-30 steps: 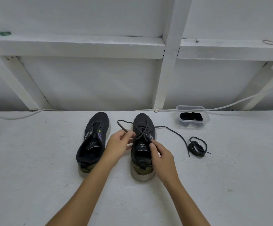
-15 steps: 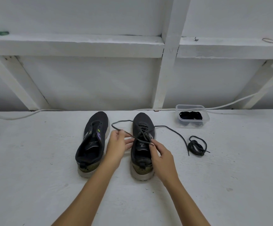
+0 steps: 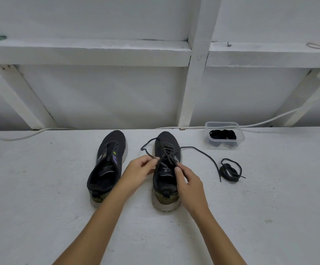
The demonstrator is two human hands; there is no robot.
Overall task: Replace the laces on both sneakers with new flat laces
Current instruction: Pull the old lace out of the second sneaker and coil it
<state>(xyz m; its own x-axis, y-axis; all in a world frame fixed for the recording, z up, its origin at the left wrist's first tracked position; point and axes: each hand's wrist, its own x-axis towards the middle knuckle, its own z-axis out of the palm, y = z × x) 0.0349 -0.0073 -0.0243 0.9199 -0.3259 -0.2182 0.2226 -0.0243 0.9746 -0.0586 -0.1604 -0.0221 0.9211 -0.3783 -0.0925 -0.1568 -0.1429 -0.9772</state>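
Two dark sneakers stand side by side on the white table, toes away from me. The left sneaker (image 3: 108, 161) has no lace in its eyelets. The right sneaker (image 3: 165, 148) carries a dark lace (image 3: 199, 151) crossed over its tongue, with one end trailing right onto the table. My left hand (image 3: 139, 172) pinches the lace's left strand beside the shoe. My right hand (image 3: 188, 185) pinches the lace at the right upper eyelets. A loose coiled dark lace (image 3: 230, 170) lies to the right of the shoes.
A clear plastic tub (image 3: 224, 135) with black laces inside stands at the back right, near the wall. A white cable (image 3: 269, 119) runs along the table's back edge. White beams and a ledge rise behind the table.
My left hand moved left with the strand, then came back toward the shoe; the lace loop on the left is now smaller. My right hand stayed at the eyelets.
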